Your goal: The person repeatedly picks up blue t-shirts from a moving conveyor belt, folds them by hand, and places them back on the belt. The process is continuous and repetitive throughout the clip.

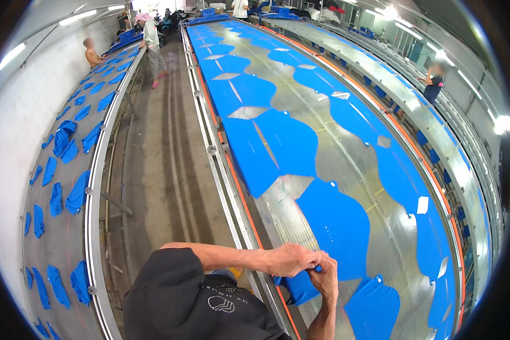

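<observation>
My left hand (290, 260) and my right hand (325, 274) meet over the near edge of a long metal-topped table (295, 221). Their fingertips pinch together at a blue fabric piece (299, 290), which hangs folded below them. A bit of blue shows between the fingers; the exact grip is partly hidden. Just beyond my hands, a blue fabric panel (335, 225) lies flat on the tabletop. Another blue panel (372, 308), its upper corner rumpled, lies to the right of my right hand.
More blue panels (276, 136) run along the table in two rows, past a white paper piece (422, 205). A metal rail (212, 148) with an orange strip edges it. Across the aisle (170, 170), a grey table (68, 246) holds crumpled blue pieces. Several people stand farther off, one (151, 40) at the aisle.
</observation>
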Motion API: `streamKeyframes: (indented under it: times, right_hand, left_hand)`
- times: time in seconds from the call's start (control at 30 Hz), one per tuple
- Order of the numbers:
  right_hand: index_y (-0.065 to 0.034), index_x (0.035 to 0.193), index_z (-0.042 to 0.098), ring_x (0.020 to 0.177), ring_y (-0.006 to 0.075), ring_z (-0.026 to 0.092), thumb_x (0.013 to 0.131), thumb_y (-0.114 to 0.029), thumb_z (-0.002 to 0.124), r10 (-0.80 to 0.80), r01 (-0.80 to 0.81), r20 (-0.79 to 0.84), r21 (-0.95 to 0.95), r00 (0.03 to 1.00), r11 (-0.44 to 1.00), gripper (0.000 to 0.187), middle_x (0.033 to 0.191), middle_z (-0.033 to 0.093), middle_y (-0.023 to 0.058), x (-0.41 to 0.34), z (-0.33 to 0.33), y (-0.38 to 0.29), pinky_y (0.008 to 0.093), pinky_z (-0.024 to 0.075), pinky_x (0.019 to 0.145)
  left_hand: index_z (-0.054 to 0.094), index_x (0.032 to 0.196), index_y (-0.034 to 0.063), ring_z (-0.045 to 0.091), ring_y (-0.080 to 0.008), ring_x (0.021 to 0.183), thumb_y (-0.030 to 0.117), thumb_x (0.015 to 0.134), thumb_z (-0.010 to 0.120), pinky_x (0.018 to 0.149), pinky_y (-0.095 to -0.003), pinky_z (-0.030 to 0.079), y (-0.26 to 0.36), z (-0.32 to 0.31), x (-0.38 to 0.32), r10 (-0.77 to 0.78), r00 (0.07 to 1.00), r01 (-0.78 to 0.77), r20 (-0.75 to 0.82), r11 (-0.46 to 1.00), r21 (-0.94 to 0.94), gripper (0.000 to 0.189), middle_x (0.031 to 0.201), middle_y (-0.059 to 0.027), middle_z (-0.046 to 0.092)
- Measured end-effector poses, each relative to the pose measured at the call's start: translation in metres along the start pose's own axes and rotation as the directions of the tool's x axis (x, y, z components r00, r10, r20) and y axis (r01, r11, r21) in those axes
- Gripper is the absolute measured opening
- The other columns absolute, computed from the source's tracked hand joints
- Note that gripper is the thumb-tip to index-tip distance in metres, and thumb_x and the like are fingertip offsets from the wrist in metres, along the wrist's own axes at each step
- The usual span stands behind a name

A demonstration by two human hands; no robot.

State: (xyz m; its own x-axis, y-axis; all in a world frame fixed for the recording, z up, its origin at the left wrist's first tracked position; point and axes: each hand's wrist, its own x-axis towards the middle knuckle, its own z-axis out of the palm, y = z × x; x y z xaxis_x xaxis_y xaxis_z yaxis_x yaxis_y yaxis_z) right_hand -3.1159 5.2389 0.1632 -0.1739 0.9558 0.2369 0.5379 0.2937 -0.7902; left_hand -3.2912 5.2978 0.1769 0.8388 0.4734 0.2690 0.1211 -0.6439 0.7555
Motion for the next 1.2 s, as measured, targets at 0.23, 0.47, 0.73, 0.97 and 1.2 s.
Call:
streamKeyframes:
  times: [0.23, 0.47, 0.73, 0.97, 1.2]
  right_hand:
    - [-0.0007, 0.081, 0.066, 0.054, 0.0171, 0.052, 0.07, -0.005, 0.078, 0.13, -0.134, -0.063, -0.062, 0.989, 0.989, 0.017, 0.064, 0.057, 0.0097, 0.025, -0.045, -0.063, 0.0297, 0.0403, 0.052]
    - [-0.0024, 0.076, 0.059, 0.059, 0.0044, 0.043, 0.087, -0.009, 0.065, 0.238, -0.255, -0.512, 0.037, 0.826, 0.966, 0.015, 0.065, 0.048, -0.0063, 0.102, -0.039, -0.104, 0.0245, 0.0316, 0.051]
    - [-0.0007, 0.095, 0.066, 0.068, 0.0062, 0.055, 0.095, -0.018, 0.062, 0.442, -0.082, -0.787, 0.454, 0.431, 0.887, 0.018, 0.08, 0.062, -0.0015, 0.166, -0.013, -0.119, 0.0221, 0.0438, 0.062]
    - [-0.002, 0.099, 0.067, 0.072, 0.0096, 0.064, 0.096, -0.019, 0.062, 0.346, 0.164, -0.9, 0.396, 0.263, 0.904, 0.018, 0.086, 0.068, 0.0045, 0.173, -0.007, -0.12, 0.0231, 0.0518, 0.065]
    - [-0.0013, 0.099, 0.067, 0.074, 0.0113, 0.066, 0.096, -0.019, 0.062, 0.377, 0.211, -0.904, 0.415, 0.201, 0.885, 0.018, 0.087, 0.069, 0.0056, 0.149, 0.0, -0.111, 0.0239, 0.0544, 0.065]
  left_hand:
    - [0.061, 0.103, 0.0003, 0.067, -0.0247, 0.088, 0.014, 0.091, 0.066, 0.076, -0.0356, 0.052, -0.004, -0.054, -0.006, -0.064, 0.931, -0.037, -0.36, 0.963, -0.266, 0.019, 0.093, -0.0142, 0.065]
    - [0.062, 0.099, -0.0006, 0.059, -0.009, 0.073, 0.018, 0.091, 0.065, 0.065, -0.0271, 0.049, -0.125, -0.07, -0.044, -0.554, 0.794, 0.325, -0.25, 0.734, -0.597, 0.02, 0.082, -0.0037, 0.064]
    - [0.042, 0.127, -0.0028, 0.06, -0.0198, 0.09, 0.056, 0.086, 0.065, 0.074, -0.0392, 0.054, -0.202, -0.07, -0.077, -0.629, 0.508, 0.677, 0.588, -0.13, -0.724, 0.075, 0.108, -0.0127, 0.057]
    - [0.026, 0.138, -0.0097, 0.047, -0.0444, 0.124, 0.079, 0.079, 0.052, 0.098, -0.0591, 0.047, -0.211, -0.083, -0.02, -0.418, 0.595, 0.413, 0.687, -0.574, -0.707, 0.11, 0.134, -0.0302, 0.043]
    - [0.052, 0.123, 0.0028, 0.06, -0.0309, 0.108, 0.056, 0.091, 0.055, 0.089, -0.0472, 0.055, -0.218, -0.082, -0.003, -0.436, 0.753, 0.229, 0.492, -0.527, -0.819, 0.062, 0.116, -0.0154, 0.061]
